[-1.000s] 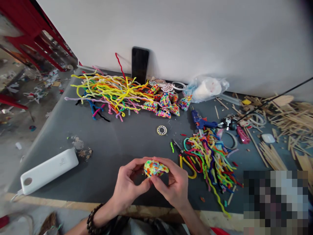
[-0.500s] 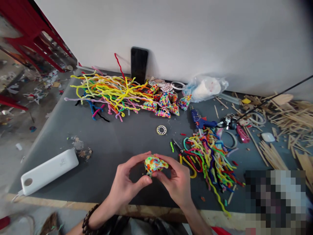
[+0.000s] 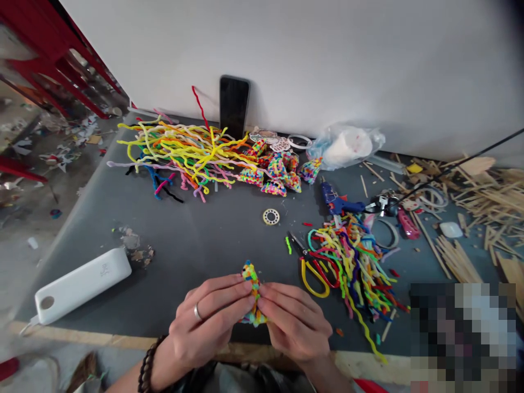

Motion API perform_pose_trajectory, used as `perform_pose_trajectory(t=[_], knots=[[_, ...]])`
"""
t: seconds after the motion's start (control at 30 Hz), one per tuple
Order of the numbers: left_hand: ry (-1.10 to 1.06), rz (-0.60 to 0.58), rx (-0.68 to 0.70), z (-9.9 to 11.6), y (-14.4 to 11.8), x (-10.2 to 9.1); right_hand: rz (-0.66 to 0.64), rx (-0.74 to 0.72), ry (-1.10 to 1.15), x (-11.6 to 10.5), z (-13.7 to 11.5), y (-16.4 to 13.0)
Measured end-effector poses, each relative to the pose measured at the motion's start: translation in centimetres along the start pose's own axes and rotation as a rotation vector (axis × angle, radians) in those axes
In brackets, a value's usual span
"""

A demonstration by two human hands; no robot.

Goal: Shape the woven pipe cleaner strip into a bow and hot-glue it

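Note:
Between my hands, near the table's front edge, is a small multicoloured pipe-cleaner piece (image 3: 250, 273), its pointed end up and its wider base low. My left hand (image 3: 213, 314), with a ring on one finger, presses on its left side. My right hand (image 3: 292, 319) pinches it from the right, and the fingers hide much of its middle. Similar multicoloured pieces (image 3: 276, 166) lie in a group at the back. Right of my hands are scissors (image 3: 315, 262) with red and yellow handles, beside a heap of cut pipe cleaners (image 3: 356, 256).
Long pipe cleaners (image 3: 180, 147) spread at the back left before a propped phone (image 3: 234, 106). A white power bank (image 3: 84, 284) lies at left. A blue glue gun (image 3: 338, 202), a plastic bag (image 3: 347, 147) and wooden sticks (image 3: 458, 256) are to the right. A tape roll (image 3: 271, 216) lies mid-table.
The piece has been turned from lying sideways to point up. Both hands have come lower and closer together, with the fingers now flatter against its sides.

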State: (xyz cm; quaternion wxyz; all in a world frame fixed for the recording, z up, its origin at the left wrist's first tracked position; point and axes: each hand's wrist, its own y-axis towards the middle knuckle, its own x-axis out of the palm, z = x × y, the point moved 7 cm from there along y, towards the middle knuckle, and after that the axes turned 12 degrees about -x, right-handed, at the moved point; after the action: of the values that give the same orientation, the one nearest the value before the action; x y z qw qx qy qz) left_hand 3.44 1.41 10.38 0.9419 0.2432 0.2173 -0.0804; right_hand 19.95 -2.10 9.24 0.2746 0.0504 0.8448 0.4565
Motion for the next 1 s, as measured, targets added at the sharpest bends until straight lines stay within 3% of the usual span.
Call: perform_pose_trajectory(t=[0.23,0.37,0.5,0.67,0.83,1.0], knots=[[-0.012,0.002,0.013,-0.6,0.0,0.6,0.010,0.071,0.033,0.1,0.8,0.6],[0.047,-0.015,0.074,0.2,-0.5,0.3,-0.006,0.036,0.020,-0.1,0.4,0.8],[0.059,-0.052,0.097,0.6,-0.7,0.4,0.021,0.097,0.122,-0.6,1.2,0.5],[0.029,-0.061,0.076,0.0,-1.2,0.7,-0.066,0.077,0.100,-0.4,1.0,0.8],[-0.080,0.121,0.015,-1.0,-0.8,-0.8,-0.049,0.200,0.156,-0.2,2.2,0.4],[-0.076,0.058,0.059,-0.8,-0.6,-0.7,-0.348,0.249,0.173,1.4,3.1,-0.1]])
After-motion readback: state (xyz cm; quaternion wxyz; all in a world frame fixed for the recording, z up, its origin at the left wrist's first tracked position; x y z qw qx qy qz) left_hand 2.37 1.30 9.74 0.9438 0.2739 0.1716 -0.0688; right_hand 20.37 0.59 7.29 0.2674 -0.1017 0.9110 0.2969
